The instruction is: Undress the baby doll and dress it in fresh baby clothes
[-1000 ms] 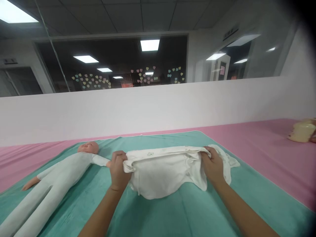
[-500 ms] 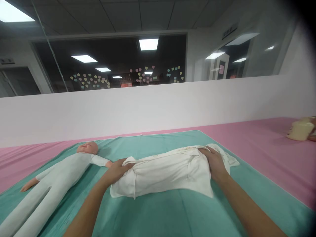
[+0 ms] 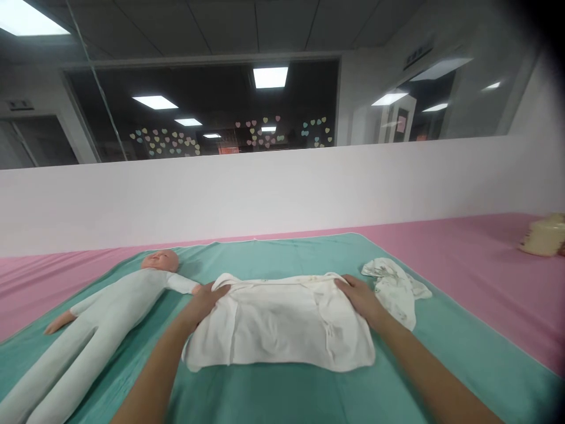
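Okay, left hand (image 3: 202, 306) flat on the upper folded edge of a white infant garment (image 3: 278, 333), fingers (image 3: 216, 288) extended and resting on the fabric, no clench, no visible pinch. Right hand (image 3: 361, 298) much the same, fingers (image 3: 346, 284) laid out over the far end of that edge, relaxed, nothing gripped.

Garment lying flat and folded over along its top, roughly centred on a teal towel (image 3: 282, 253) and between both hands, lower hem spread toward the camera. Small fastenings near its right side, maybe, but too small to tell.

Infant training doll (image 3: 119, 306) on its back on the same towel, left of the garment, in a pale long-sleeved suit, outstretched arm ending just beside the left hand. Crumpled small printed cloth (image 3: 392, 288) on the towel's right part, just beside the right hand and the garment, not touching either as far as visible.

Towel spread over a pink sheet (image 3: 463, 253). Cream-coloured bottle (image 3: 545, 238) on that sheet at far right, well apart from the hands, cut off by the frame edge. Behind everything, a white partition wall (image 3: 265, 194) - and above it, a dark glass window (image 3: 198, 106) with pastel heart stickers (image 3: 165, 142).
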`<action>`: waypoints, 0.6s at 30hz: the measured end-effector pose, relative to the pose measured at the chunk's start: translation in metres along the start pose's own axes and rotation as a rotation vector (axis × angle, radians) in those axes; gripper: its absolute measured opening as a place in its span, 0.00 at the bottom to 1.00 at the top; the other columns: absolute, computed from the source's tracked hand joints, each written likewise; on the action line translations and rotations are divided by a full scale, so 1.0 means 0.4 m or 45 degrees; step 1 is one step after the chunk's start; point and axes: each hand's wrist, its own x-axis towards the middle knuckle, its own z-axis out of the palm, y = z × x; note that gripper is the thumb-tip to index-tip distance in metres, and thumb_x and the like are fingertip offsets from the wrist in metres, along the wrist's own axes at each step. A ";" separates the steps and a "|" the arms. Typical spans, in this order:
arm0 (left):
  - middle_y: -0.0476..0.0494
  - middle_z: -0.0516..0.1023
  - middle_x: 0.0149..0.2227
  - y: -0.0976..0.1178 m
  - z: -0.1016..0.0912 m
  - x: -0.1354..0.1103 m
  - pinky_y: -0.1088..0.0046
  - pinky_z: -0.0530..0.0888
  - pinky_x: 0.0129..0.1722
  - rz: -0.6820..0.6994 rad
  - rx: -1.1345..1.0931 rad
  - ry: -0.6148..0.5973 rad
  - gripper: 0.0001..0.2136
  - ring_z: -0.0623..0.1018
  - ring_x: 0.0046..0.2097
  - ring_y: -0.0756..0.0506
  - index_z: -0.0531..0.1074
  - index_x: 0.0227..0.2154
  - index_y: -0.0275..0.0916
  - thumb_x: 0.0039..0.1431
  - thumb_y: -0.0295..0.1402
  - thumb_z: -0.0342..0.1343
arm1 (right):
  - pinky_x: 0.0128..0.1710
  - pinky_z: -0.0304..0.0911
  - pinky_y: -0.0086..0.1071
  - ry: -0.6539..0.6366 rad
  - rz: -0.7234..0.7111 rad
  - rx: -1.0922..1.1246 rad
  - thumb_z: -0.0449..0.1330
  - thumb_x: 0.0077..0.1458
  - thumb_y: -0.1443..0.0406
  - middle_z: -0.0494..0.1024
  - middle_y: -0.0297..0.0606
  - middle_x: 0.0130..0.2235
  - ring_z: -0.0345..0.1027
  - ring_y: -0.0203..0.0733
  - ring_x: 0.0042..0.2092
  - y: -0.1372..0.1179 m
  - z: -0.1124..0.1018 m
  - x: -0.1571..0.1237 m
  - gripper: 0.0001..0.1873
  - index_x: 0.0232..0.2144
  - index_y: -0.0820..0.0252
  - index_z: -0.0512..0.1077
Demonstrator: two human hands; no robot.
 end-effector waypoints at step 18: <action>0.35 0.58 0.58 -0.053 0.130 0.078 0.62 0.63 0.47 0.512 1.043 0.620 0.22 0.64 0.54 0.37 0.58 0.55 0.35 0.56 0.30 0.44 | 0.49 0.53 0.34 0.326 -0.372 -0.711 0.46 0.54 0.66 0.69 0.40 0.49 0.60 0.43 0.50 0.051 0.101 0.132 0.19 0.48 0.57 0.66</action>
